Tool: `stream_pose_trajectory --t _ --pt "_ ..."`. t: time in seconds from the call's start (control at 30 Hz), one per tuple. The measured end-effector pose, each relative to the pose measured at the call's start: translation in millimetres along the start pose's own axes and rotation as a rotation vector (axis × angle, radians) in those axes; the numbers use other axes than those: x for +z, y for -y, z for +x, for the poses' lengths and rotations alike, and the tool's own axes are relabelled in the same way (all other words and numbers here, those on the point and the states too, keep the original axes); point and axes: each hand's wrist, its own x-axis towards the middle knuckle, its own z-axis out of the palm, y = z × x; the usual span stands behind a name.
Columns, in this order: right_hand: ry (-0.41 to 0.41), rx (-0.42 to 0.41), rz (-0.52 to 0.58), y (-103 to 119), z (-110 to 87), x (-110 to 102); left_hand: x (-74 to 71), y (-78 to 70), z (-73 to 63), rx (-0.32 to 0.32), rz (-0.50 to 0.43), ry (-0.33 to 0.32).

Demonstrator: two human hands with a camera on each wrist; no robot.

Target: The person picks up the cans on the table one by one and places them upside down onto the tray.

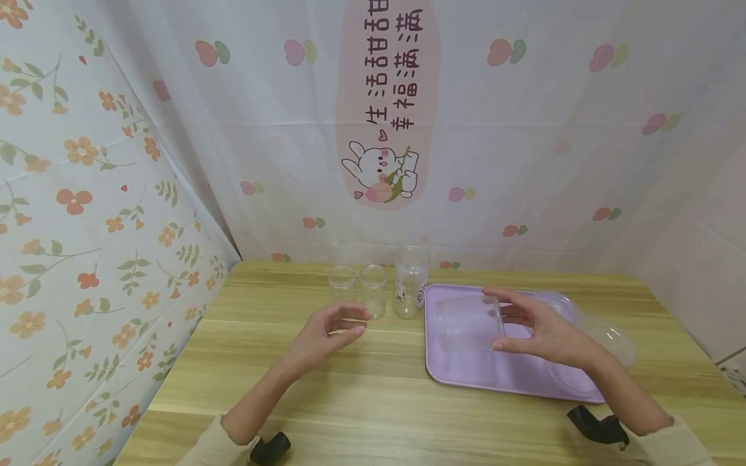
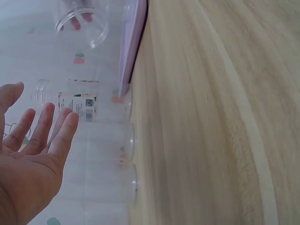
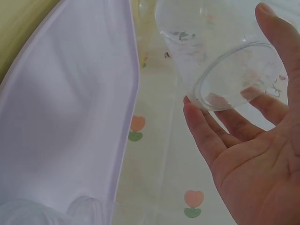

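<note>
My right hand (image 1: 542, 333) grips a clear plastic cup (image 1: 469, 322) by one end, thumb on one side and fingers on the other. The cup lies sideways in the air over the purple tray (image 1: 434, 372), its far end turned to the left. In the right wrist view the fingertips sit at the round edge of the cup (image 3: 225, 75). My left hand (image 1: 329, 333) holds nothing; its fingers are loosely bent, palm toward the right. Just behind it stand two clear cups, one at the left (image 1: 342, 285) and one beside it (image 1: 373, 291).
A tall clear bottle-like container (image 1: 410, 285) with a printed label stands left of the tray. Clear round plastic pieces (image 1: 612, 343) lie on the tray's right part. The wooden table (image 1: 361, 414) meets a printed curtain (image 1: 280, 162) at the back.
</note>
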Motion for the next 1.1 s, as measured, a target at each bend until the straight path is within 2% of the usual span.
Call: stream_pose_trajectory --t 0.37,0.63,0.8,1.1 --pt "0.026 0.010 -0.157 4 0.7 -9 -12.3 -4.2 -1.3 -0.034 0.074 -0.048" --pt "0.047 -0.051 -0.251 10 6.0 -14 -20.9 -4.6 -0.9 -0.034 0.079 -0.061" --pt "0.068 -0.043 -0.292 13 9.8 -17 -27.1 -5.2 -1.1 -0.046 0.113 -0.071" --pt "0.113 -0.018 -0.363 11 12.8 -20 -41.3 -5.9 1.5 0.001 0.145 -0.076"
